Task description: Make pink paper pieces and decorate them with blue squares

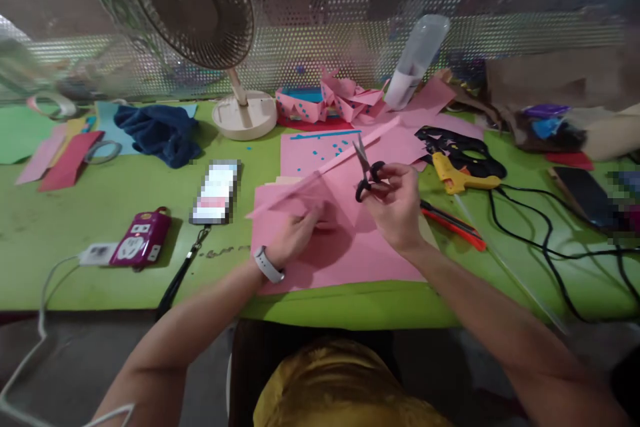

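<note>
Fingers (400, 175) of the right hand (397, 208) curl through the rounded black handles of metal scissors (364, 161), whose narrow blades stand slightly parted. The left hand (297, 230) pinches a thin, blurred pink paper piece (295, 196) above flat pink sheets (350, 270) on the smooth green surface (90, 207). Just beyond lie small blue bits (345, 143); to the right, a chunky yellow glue gun (463, 180) and slim orange-red cutter (455, 225). Farther back, creased, dotted pink shapes (345, 99) stand near a round-caged fan (195, 10).
</note>
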`<act>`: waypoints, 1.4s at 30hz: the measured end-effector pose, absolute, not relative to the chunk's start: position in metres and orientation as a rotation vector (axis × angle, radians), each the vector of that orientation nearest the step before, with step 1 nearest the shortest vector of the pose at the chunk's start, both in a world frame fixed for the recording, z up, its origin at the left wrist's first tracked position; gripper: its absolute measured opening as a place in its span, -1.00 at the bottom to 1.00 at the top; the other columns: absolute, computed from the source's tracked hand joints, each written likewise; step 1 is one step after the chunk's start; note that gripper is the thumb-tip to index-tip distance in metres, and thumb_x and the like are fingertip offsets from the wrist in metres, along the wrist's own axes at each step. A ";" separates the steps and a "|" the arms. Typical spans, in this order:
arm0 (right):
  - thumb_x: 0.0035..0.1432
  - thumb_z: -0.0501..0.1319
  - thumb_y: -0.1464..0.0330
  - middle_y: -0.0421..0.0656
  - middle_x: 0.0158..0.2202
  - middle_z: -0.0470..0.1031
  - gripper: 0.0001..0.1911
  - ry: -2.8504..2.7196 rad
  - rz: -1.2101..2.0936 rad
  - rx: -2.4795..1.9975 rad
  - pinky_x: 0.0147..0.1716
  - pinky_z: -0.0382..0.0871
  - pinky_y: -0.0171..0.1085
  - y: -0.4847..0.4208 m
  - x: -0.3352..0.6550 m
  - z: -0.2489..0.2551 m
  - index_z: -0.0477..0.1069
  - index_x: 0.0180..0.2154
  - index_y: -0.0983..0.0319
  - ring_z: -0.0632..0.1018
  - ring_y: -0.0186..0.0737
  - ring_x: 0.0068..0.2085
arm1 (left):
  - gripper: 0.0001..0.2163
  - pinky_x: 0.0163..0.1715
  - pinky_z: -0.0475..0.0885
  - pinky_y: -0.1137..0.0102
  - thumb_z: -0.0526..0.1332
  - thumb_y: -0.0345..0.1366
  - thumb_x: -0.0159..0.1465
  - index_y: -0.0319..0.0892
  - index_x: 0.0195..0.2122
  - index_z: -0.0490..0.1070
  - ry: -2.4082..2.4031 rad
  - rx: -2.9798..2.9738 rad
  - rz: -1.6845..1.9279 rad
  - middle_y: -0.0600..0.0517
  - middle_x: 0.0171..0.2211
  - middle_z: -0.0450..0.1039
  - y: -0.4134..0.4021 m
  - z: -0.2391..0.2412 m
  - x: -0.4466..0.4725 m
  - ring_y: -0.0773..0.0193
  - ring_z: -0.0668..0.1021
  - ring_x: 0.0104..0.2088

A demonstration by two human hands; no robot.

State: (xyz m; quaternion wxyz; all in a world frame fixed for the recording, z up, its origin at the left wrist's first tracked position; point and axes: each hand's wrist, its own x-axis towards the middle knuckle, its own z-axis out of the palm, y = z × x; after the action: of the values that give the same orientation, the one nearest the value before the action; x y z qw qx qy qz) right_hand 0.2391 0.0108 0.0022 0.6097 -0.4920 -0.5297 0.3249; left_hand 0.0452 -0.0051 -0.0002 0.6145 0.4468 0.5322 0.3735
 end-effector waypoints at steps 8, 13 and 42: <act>-0.07 0.41 0.16 -0.19 -0.36 0.44 -0.57 -1.316 1.124 -1.257 -0.50 0.48 -0.28 0.000 0.255 0.019 0.29 -0.25 0.17 0.49 -0.29 -0.41 | -0.65 -0.39 0.58 0.26 0.32 -0.05 0.17 -0.31 -0.36 0.48 1.212 1.040 1.117 -0.09 -0.49 0.52 0.025 -0.006 0.033 0.06 0.64 -0.37; -0.10 0.42 0.06 -0.24 -0.47 0.40 -0.53 -1.354 1.521 -1.330 -0.68 0.35 -0.37 -0.015 0.259 0.034 0.30 -0.33 0.20 0.40 -0.39 -0.57 | -0.67 -0.42 0.60 0.32 0.33 -0.06 0.15 -0.26 -0.49 0.39 1.213 1.013 1.252 0.05 -0.57 0.38 0.027 -0.005 0.032 0.24 0.58 -0.49; 0.10 0.27 0.00 -0.30 -0.52 0.43 -0.58 -1.486 1.842 -1.480 -0.85 0.13 -0.46 -0.028 0.258 0.016 0.22 -0.27 0.17 0.33 -0.46 -0.71 | -0.65 -0.22 0.63 0.37 0.30 -0.15 0.21 -0.18 -0.59 0.22 0.982 0.851 1.253 0.19 -0.60 0.13 0.018 0.007 0.036 0.45 0.50 -0.59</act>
State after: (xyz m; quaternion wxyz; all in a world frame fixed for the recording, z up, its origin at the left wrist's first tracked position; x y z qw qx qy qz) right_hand 0.2583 -0.0283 0.0160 0.1742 -0.5219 -0.5242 0.6499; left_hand 0.0355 0.0182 0.0065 0.6196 0.3701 0.4270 0.5448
